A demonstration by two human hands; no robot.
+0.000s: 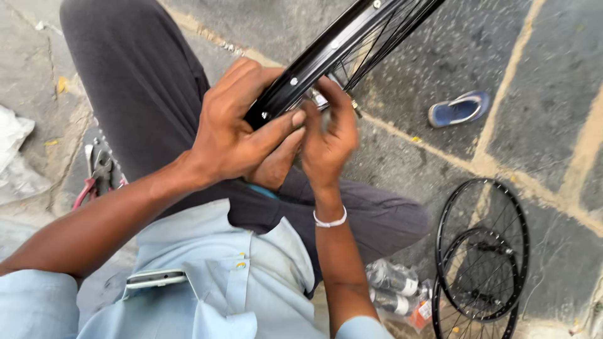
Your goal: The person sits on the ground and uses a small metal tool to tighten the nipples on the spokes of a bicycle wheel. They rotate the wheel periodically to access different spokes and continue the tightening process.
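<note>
Left hand (235, 129) was clamped around the black bicycle wheel rim (326, 53), thumb laid across the rim's inner face, fingers wrapped behind it. The rim ran from the hands out toward 1 o'clock and left the frame at the top edge; spokes (377, 44) fanned off it on the right.

Right hand (330, 135) sat just beside the left, fingertips pinched together at the rim's inner edge around something small and silvery, looked like a spoke nipple (319, 99), but motion blur made it too soft to be sure. White bracelet (330, 221) on that wrist.

Judgement on doing this step well: keep the left grip close to the hole being worked so the rim didn't rock, as it was here. Start the small part by fingertip and straight on the spoke end, so the thread didn't cross. Rim resting over the thigh looked like a sound brace.

Around: pliers with red handles (94, 176) on the stone floor at 9 o'clock, near the left leg. Stack of finished black wheels (480, 251) at 4 o'clock, well apart. Bagged small parts (396, 289) at 5 o'clock, just beside that stack. Blue sandal (458, 108) at 2 o'clock. Phone (154, 278) poked out of the shirt pocket.
</note>
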